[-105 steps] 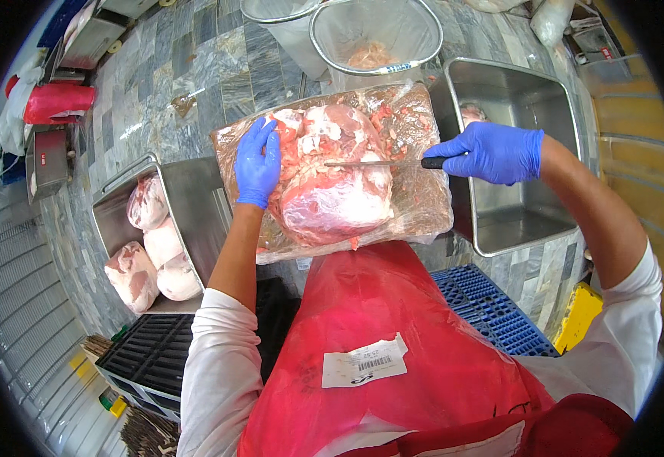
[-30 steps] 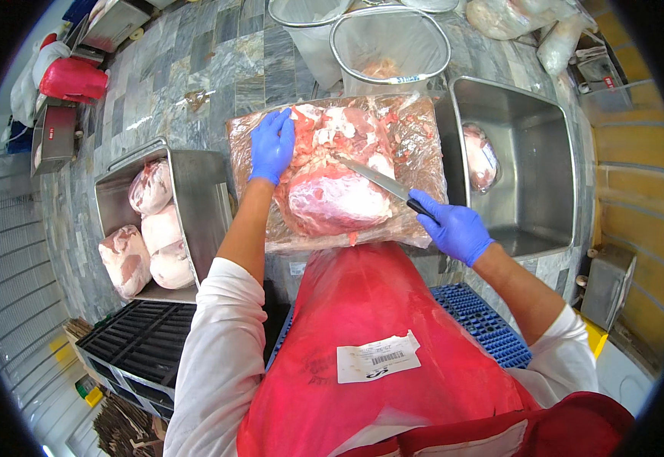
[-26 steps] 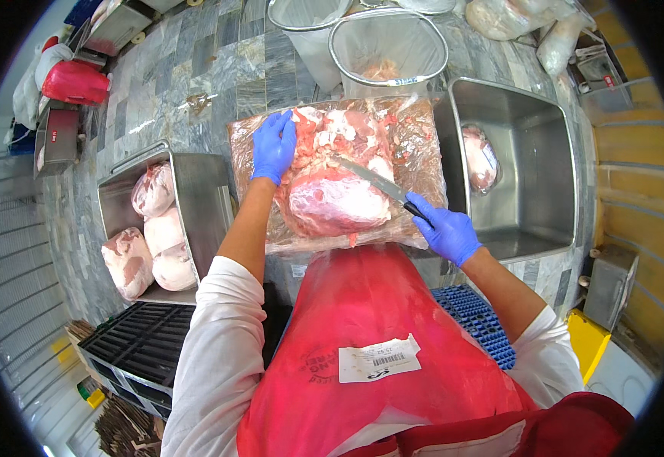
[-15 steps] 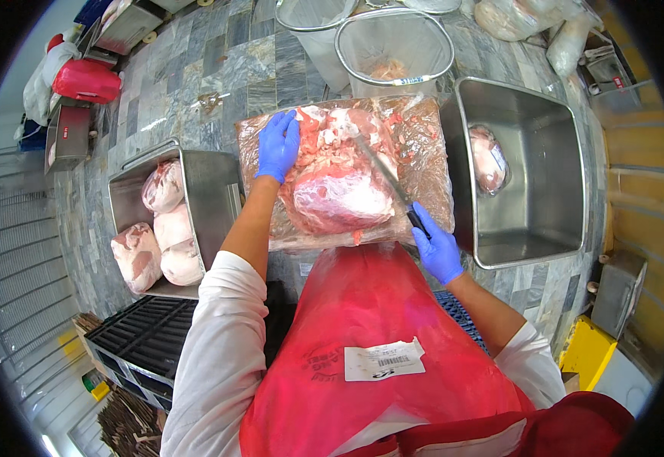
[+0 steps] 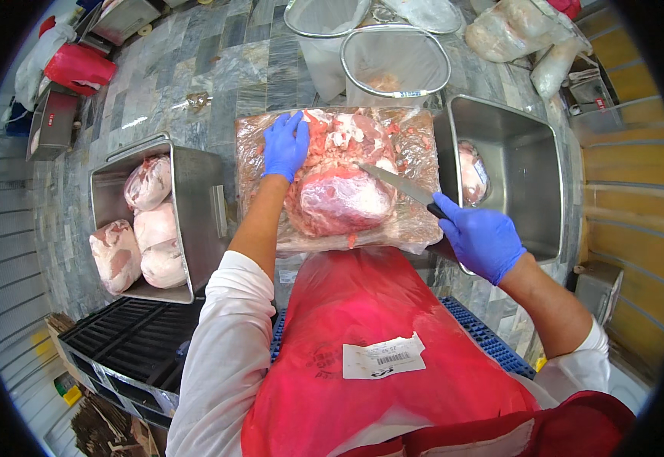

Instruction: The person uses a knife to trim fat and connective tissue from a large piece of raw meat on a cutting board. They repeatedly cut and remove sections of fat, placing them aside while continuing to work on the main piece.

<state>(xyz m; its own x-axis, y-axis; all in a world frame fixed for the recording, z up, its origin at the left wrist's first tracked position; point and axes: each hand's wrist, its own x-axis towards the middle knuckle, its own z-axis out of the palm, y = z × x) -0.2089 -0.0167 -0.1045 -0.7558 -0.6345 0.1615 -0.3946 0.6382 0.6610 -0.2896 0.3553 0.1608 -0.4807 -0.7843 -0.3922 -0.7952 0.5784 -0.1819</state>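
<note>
A large piece of raw meat (image 5: pixel 343 202), pink with white fat and reddish scraps at its far side, lies on a board covered in clear plastic (image 5: pixel 259 225). My left hand (image 5: pixel 284 147), in a blue glove, lies flat along the meat's far left edge with its fingers stretched out. In my blue-gloved right hand (image 5: pixel 483 238), beyond the board's right side, is the black handle of a long-bladed knife (image 5: pixel 402 185). Its blade slants to the left and away from me, the tip over the middle of the meat. I cannot tell whether the tip touches it.
A steel tub (image 5: pixel 214 263) with several pieces of meat stands left. At right, another steel tub (image 5: pixel 530 164) holds one wrapped piece (image 5: pixel 473 174). Bag-lined hoops (image 5: pixel 395 61) stand beyond the board. Black pallets (image 5: pixel 118 343) lie lower left; another person in a red apron (image 5: pixel 80 68) is far left.
My right hand has moved right and up toward me, and the knife now lies at a flatter slant, its tip nearer me. My left hand stays on the meat.
</note>
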